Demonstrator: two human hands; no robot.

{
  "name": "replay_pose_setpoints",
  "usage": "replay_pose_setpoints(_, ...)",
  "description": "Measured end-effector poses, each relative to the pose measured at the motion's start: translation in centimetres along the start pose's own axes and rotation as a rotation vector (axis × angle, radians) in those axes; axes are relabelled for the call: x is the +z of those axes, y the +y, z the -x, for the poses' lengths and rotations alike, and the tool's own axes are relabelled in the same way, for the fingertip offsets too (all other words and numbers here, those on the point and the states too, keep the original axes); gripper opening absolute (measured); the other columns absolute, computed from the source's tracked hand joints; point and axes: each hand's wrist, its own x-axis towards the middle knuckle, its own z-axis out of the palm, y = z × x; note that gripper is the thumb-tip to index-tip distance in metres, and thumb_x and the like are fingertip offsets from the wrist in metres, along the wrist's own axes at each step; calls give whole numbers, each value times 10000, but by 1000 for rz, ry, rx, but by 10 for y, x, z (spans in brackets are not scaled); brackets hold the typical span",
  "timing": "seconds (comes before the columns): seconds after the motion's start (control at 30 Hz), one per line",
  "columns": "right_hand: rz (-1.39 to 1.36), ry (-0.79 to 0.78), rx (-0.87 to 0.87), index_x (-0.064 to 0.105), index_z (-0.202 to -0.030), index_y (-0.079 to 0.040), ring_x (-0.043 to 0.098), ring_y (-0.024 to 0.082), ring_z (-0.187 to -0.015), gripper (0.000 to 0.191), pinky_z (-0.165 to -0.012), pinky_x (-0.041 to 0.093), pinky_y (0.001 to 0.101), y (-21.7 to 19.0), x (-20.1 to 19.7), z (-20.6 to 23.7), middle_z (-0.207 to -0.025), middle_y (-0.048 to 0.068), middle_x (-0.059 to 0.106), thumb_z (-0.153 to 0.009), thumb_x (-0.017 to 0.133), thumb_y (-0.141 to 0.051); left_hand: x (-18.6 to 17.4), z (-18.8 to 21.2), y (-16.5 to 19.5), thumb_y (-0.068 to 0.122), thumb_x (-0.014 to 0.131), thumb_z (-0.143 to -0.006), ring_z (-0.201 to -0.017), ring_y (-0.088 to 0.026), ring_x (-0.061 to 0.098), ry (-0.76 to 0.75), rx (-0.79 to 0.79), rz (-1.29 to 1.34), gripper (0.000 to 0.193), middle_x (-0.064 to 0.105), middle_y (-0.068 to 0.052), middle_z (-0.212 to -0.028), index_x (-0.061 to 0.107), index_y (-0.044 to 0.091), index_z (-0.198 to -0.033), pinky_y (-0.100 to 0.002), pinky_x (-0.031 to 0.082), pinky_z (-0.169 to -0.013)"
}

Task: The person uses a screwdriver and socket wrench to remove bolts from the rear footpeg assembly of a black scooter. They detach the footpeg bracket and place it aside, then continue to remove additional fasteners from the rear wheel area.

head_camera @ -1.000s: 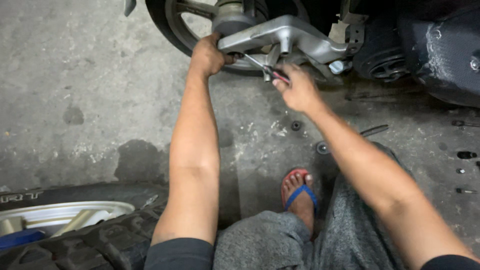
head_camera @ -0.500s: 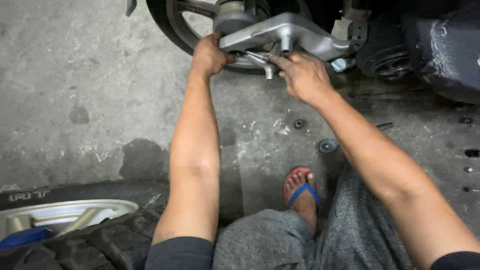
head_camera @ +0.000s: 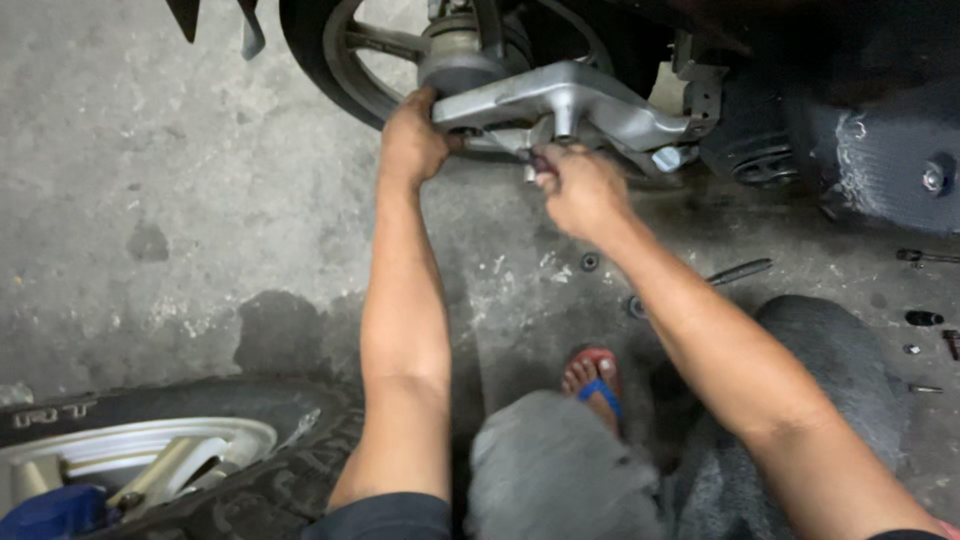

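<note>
My right hand (head_camera: pixel 580 190) has moved up under the silver swingarm (head_camera: pixel 570 100), grip closed on a thin tool (head_camera: pixel 515 150) now at its underside; my left hand (head_camera: pixel 412 140) stays clamped on the arm's end.

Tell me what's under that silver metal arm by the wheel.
Under the silver arm, the right hand holds a slim tool angled up toward its underside. The left hand grips the arm's wheel end. The tool's tip is hidden.
</note>
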Motion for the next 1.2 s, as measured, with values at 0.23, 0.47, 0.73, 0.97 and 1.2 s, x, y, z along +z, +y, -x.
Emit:
replay_pose_setpoints(0.23,-55,122,-189,651,-1292,-92,663,421,-1063,356,-890,527,510,14,-3,3,-1210,178,678,-955,684,-202,22,54,36,62,872,-682,-1219,-445,543,670,-160,92,585,616,-281,-1278,655,0,-1222,-492,452,-1023)
replay_pose_setpoints(0.47,107,30,-144,624,-1372,-110,673,413,-1005,435,-845,534,504,16,-6,5,-1206,168,668,-945,664,-176,138,45,18,184,607,-1026,-956,-309,705,564,-763,1636,255,719,-163,-1070,629,-14,-1184,-496,555,-869)
replay_pose_setpoints(0.73,263,107,-425,590,-1424,-95,676,400,-1012,488,-865,546,492,21,-12,-7,-1215,175,667,-950,665,-179,187,24,0,277,556,-1031,-1147,-264,650,617,-616,2154,341,689,-117,-1249,653,42,-1258,-429,509,-1011)
replay_pose_setpoints(0.97,269,-32,-253,620,-1412,-139,686,384,-938,457,-841,550,483,10,-20,-18,-1035,175,727,-960,654,-196,185,20,-4,331,588,-1031,-1100,-261,636,552,-710,2216,330,667,-94,-1185,641,77,-1235,-449,505,-998)
replay_pose_setpoints(1.2,242,-128,-182,615,-1413,-152,679,417,-921,471,-833,534,518,5,-29,-22,-1001,222,724,-947,656,-204,161,19,4,375,679,-966,-929,-292,699,457,-856,1982,418,714,-124,-1072,639,48,-1224,-442,581,-811)
